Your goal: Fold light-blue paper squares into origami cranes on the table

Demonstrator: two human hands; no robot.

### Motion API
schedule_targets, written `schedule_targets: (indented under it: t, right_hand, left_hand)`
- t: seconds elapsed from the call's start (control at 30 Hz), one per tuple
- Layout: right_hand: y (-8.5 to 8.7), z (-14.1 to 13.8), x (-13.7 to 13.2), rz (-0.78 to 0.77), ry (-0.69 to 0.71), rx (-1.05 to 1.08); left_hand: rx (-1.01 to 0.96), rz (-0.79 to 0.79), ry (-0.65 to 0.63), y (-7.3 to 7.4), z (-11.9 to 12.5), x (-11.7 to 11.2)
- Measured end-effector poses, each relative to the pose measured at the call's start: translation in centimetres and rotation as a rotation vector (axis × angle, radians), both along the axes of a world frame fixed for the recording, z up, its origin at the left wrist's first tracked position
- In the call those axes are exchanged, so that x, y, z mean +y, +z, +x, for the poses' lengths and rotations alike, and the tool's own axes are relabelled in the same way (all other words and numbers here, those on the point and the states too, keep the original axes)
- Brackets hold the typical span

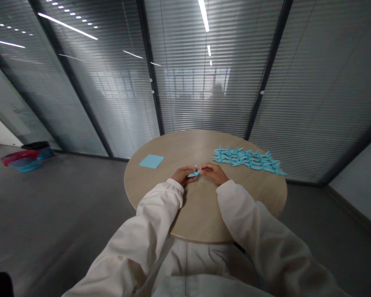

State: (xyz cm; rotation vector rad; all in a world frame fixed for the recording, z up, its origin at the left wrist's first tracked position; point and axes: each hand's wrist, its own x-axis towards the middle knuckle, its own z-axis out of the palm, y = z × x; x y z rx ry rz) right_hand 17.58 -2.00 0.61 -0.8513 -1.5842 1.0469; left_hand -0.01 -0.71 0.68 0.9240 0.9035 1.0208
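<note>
Left hand (181, 175): fingers (188, 170) pinch one end of the folded paper.
Right hand (215, 174): fingers (204, 167) pinch its other end.
Folded paper (193, 173): blue, between the hands, mid-bench (204, 208); probably light, soft and easily crushed, best held by its folds.
Nearby: blue square (151, 161) by the left edge; paper cranes (247, 161) by the right edge.
Baskets (23, 164): on the floor (80, 206), far left; contents unclear.
</note>
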Motion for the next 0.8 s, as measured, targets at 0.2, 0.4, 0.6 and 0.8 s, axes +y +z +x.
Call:
schedule_targets:
  t: [0.2,0.4,0.6,0.8]
  right_hand:
    - [0.02,-0.09,0.04,-0.054,0.016,0.074]
    - [0.15,-0.2,-0.11,-0.07,0.018,0.091]
    - [0.05,-0.08,-0.06,-0.049,0.016,0.092]
    - [-0.18,-0.01,0.17,-0.042,0.018,0.075]
  left_hand:
    - [0.006,-0.031,-0.035,0.42,0.09,-0.31]
    - [-0.014,-0.051,-0.055,0.89,0.24,-0.82]
    - [-0.049,-0.063,-0.073,0.7,0.22,-0.67]
    - [-0.049,-0.063,-0.075,0.43,0.18,-0.43]
